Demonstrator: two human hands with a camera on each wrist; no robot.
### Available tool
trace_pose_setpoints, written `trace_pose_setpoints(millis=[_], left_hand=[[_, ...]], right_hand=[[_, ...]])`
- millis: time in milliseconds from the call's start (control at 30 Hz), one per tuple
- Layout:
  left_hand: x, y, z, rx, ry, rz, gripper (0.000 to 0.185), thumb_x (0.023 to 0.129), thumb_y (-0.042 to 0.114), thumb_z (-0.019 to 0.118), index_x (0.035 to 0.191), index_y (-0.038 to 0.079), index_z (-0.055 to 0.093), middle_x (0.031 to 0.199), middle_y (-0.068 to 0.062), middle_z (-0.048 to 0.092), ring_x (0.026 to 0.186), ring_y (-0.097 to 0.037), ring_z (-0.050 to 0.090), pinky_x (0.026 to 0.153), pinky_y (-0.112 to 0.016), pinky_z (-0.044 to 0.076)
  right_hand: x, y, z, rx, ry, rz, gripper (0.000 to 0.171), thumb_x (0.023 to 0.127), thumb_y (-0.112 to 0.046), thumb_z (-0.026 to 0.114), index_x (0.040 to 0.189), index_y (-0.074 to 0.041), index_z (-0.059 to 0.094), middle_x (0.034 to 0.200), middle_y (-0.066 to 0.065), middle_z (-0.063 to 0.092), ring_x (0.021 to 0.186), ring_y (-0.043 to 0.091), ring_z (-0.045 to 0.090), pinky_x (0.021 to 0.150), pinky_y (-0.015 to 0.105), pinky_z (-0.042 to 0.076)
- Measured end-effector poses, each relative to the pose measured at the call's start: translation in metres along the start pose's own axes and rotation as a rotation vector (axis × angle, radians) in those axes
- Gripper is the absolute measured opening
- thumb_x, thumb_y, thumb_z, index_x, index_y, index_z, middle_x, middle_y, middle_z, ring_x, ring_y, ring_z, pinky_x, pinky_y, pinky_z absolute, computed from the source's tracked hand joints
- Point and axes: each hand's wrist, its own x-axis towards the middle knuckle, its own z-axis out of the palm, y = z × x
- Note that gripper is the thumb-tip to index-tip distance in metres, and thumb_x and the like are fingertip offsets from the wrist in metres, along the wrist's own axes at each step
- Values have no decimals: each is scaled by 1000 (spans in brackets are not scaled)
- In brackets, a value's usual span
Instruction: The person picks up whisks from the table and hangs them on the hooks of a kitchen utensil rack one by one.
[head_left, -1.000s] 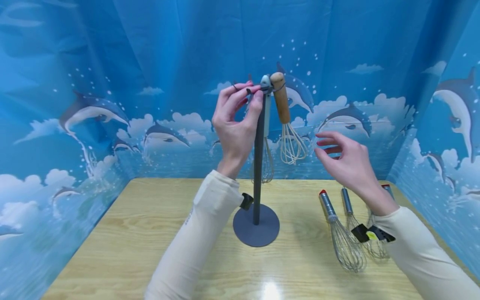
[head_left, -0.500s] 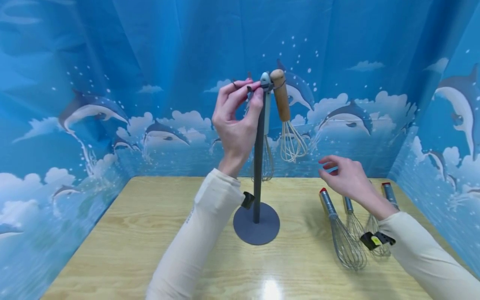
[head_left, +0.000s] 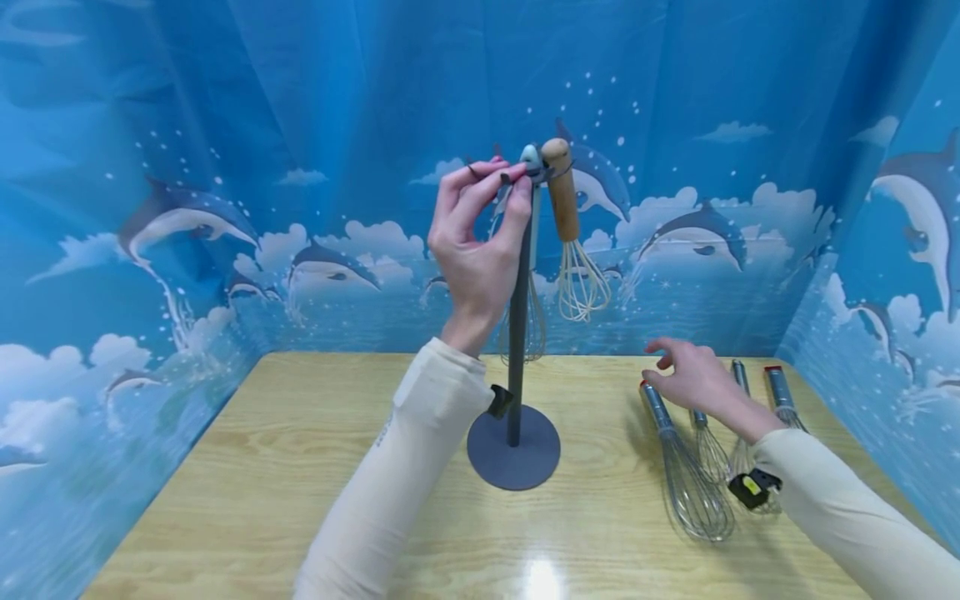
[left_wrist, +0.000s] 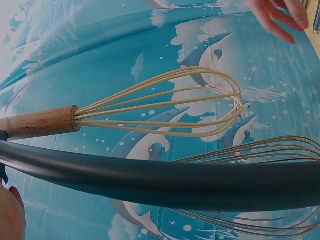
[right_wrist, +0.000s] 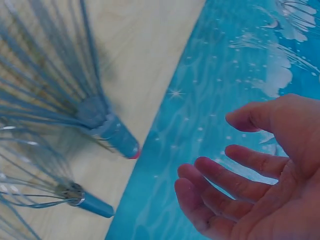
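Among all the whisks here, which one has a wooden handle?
It is the wooden-handled whisk that hangs from the top of the dark stand, with pale wires. The whisks on the table have metal handles; the other hanging whisk has a pale one.

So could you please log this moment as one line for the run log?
left hand: pinches stand top | right hand: open above whisks on table | wooden whisk: hanging

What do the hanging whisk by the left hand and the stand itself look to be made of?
The hanging whisk: turned wooden handle, brown with visible grain, and pale cream loops, matte, probably bamboo or plastic rather than steel. The stand: uniformly dark grey pole and round base with a matte finish, likely painted metal, though plastic cannot be excluded. The left hand holds its top.
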Motion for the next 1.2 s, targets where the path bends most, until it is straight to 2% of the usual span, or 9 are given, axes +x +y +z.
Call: trace_pose_setpoints(millis=[133,233,367,533,633,833,933,1100,1200], left_hand=[[0,0,0,-1,1,1,19,92,-2,70,107,-13,73,113,-31,60,115,-38,62,102,-37,58],[0,0,0,0,1,0,19,92,-2,70,107,-13,73,113,-31,60,115,-37,63,102,-37,58],[-1,0,0,6,-2,-5,19,92,-2,70,107,-13,73,113,-30,60,115,-37,63,102,-37,58],[-1,1,-1,8,-2,-8,19,92,-2,70,107,-13,73,113,-30,60,114,-38,62,101,-37,58],[-1,1,-1,12,-3,-6,19,92,-2,70,107,-12,73,113,-30,60,114,-38,62,101,-37,59],[0,0,0,-1,-2,3,18,92,-2,70,107,-13,73,113,-30,60,114,-38,63,101,-37,59],[0,0,0,-7,-1,3,19,92,-2,70,106,-13,73,113,-31,60,115,-38,63,101,-38,58],[0,0,0,-9,-2,-1,19,92,-2,70,106,-13,73,113,-31,60,115,-38,63,101,-38,58],[0,0,-1,-10,-6,-3,18,92,-2,70,107,-13,73,113,-31,60,115,-37,63,101,-38,58]], right_hand=[[0,8,8,-12,-56,3,52,99,-27,63,139,4,52,120,34,65,74,25,69,59,39,55],[-1,11,15,-50,-81,1,54,98,-26,63,139,6,49,111,30,67,65,17,63,53,33,49],[-3,11,25,-125,-123,30,61,98,-27,64,142,8,40,97,26,66,65,23,60,49,33,44],[-10,9,38,-250,-190,76,66,98,-27,64,144,8,33,107,33,61,72,33,63,50,42,49],[-13,7,47,-294,-200,75,58,97,-24,64,140,6,37,91,24,63,64,29,59,48,40,46],[-15,6,55,-325,-190,25,53,98,-17,62,141,7,42,62,5,52,49,16,42,44,28,27],[-14,5,56,-324,-196,21,53,98,-13,60,144,6,43,62,6,52,48,15,40,44,26,26],[-12,5,55,-305,-174,14,39,94,-6,60,131,5,54,75,13,60,54,22,50,45,31,35],[-12,6,55,-285,-157,0,30,92,-3,60,121,5,57,74,14,59,54,23,50,44,30,36]])
